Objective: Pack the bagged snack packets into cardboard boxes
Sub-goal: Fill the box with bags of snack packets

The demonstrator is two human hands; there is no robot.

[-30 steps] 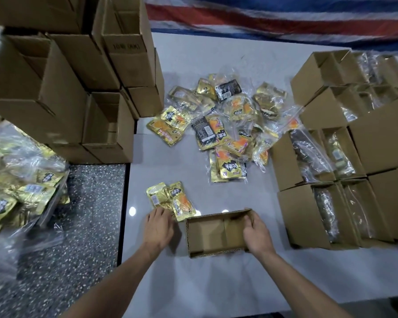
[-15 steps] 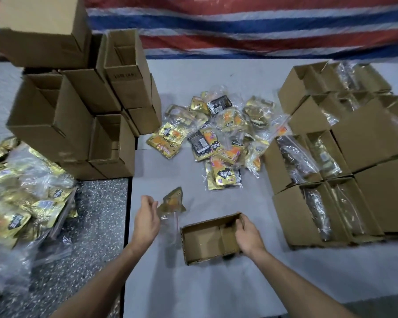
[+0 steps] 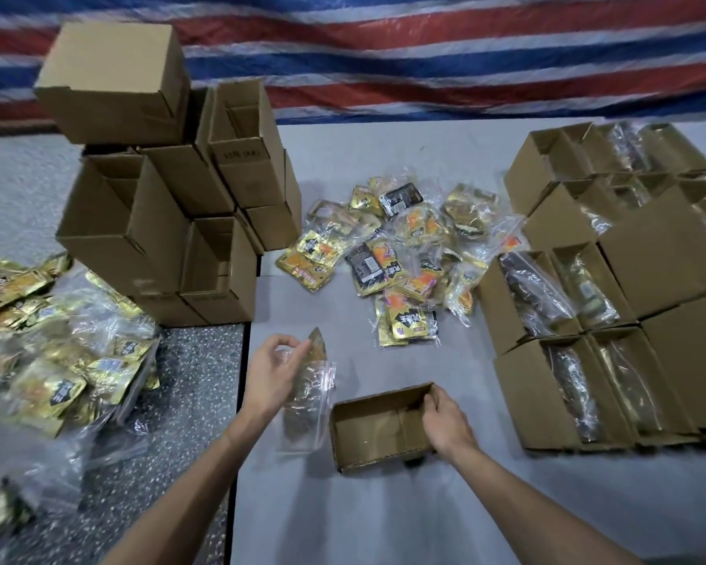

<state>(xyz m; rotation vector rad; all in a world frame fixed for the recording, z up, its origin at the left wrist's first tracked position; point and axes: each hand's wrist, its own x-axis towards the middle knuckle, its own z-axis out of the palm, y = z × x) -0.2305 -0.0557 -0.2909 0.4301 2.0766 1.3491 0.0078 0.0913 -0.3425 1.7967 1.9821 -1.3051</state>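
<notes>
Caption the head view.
Left hand holds a bagged snack packet beside the open cardboard box that the right hand grips.

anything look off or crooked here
Yes: the stack of empty boxes on the left is loosely piled, boxes at differing angles, and the top box sits offset over the left edge, so it might slip. Nothing looks spilled or torn. The left hand holds a bag; the right hand grips the open box.

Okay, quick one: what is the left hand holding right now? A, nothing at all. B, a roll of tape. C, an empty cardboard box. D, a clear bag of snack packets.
D: the left hand grips a clear bag of snack packets beside the open box, whose wall the right hand grips.
</notes>
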